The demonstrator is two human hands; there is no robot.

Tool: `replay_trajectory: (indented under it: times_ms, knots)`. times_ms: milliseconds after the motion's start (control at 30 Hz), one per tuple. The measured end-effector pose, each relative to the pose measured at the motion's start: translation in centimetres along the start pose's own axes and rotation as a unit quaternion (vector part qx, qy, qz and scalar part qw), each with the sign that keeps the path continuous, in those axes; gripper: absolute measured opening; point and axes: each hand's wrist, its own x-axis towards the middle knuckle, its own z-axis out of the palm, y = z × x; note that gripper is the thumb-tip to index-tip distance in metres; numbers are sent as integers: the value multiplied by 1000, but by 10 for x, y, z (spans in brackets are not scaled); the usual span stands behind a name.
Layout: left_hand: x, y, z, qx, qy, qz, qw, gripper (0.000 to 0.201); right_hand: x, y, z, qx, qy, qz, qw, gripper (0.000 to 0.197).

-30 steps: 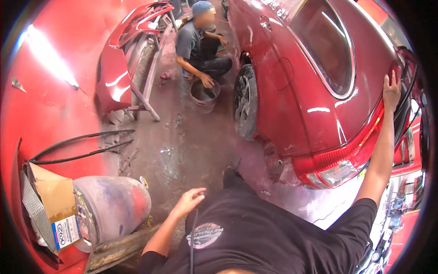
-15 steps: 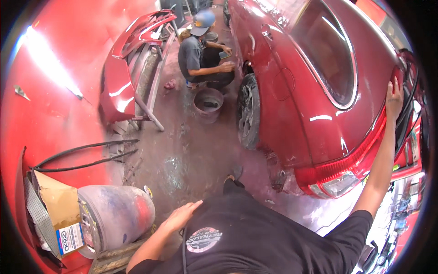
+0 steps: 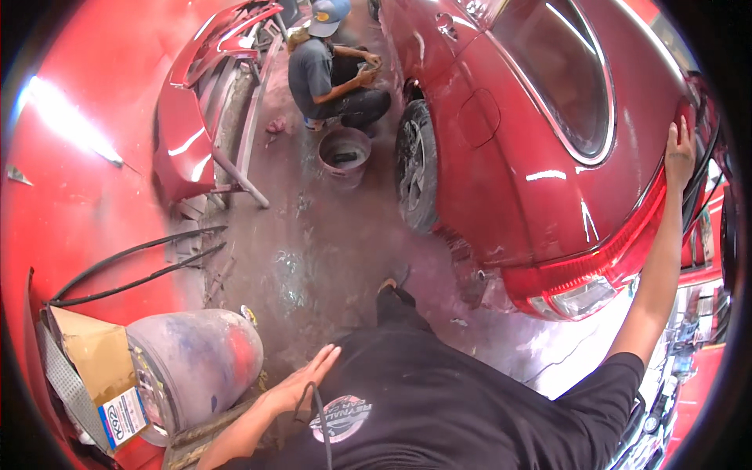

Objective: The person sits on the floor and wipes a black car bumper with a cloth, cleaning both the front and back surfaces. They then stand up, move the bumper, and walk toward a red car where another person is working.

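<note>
My right arm is stretched out to the rear of a dark red car (image 3: 540, 227). There my right hand (image 3: 680, 157) lies with straight fingers on the edge of the body, above the red tail light (image 3: 576, 286). Nothing shows in its grip. My left hand (image 3: 305, 380) is empty, held flat in front of my dark shirt with its fingers stretched out. A thin black cord (image 3: 319, 407) hangs beside that hand. What the right fingertips press on is partly hard to make out.
A person in a cap (image 3: 329, 74) squats by the car's wheel (image 3: 417, 166), near a bucket (image 3: 345, 153). Along the red wall stands a red bumper (image 3: 184, 129) on a frame. A stained drum (image 3: 200, 364) and a cardboard box (image 3: 90, 345) are near on the left.
The view has shifted, so the car and bucket sit higher and further left. The squatting person's hands have come together. My right hand stays on the car.
</note>
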Motion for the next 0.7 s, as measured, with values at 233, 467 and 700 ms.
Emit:
replay_trajectory:
  times_ms: [233, 467, 700]
  knots:
    - [19, 11, -27, -33, -50, 41, 997, 107, -1, 1, 0, -20, 3, -1, 1000, 55]
    - [15, 3, -22, -15, -55, 41, 998, 106, -1, -6, -4, -11, 16, -12, 1000, 54]
    - [7, 2, -10, -47, -13, 41, 998, 97, -3, -4, -1, -27, 0, 22, 999, 56]
